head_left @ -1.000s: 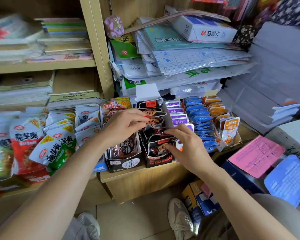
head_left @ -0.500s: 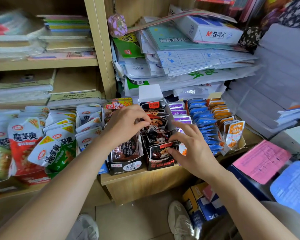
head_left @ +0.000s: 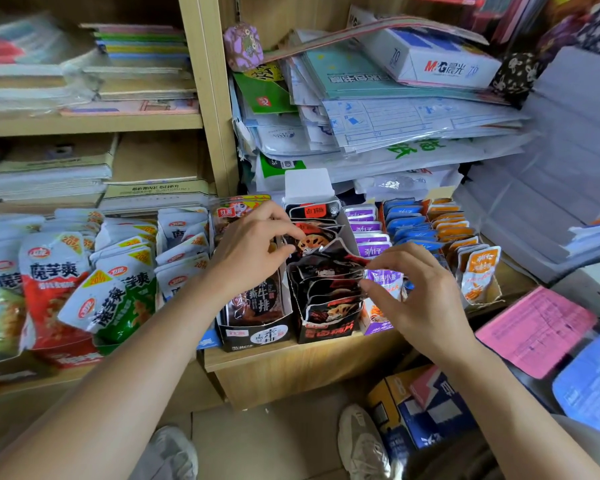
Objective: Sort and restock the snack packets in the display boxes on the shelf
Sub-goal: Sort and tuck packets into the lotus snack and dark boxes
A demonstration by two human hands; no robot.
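**Two hands in the middle box, right one's slid over a bit**

Not much has changed since half a second ago. The left hand sits in the same spot. Its fingers are curled and pinch the top edge of one of the black foil snack packets. These stand in the middle black cardboard display box.

The right hand has shifted from the front of that stack to its right edge. A small purple-and-white packet now shows just behind its fingertips. Thumb and forefinger look to be nipping the edge of the black packets, though it's cramped in there and could be the purple one.

Counts:
- Two black boxes touch side by side at the front of the light wooden shelf: the one being worked, and the black cardboard box of beef-strip packets to its left.
- Three rows of little packets sit to the right: a purple row, a blue row and an orange row.
- One heap of big white pouches with red or green print lies far left.
- Two pale sneakers are on the floor below.
- One pink paper sheet lies at the right, with one blue paper sheet beside it.
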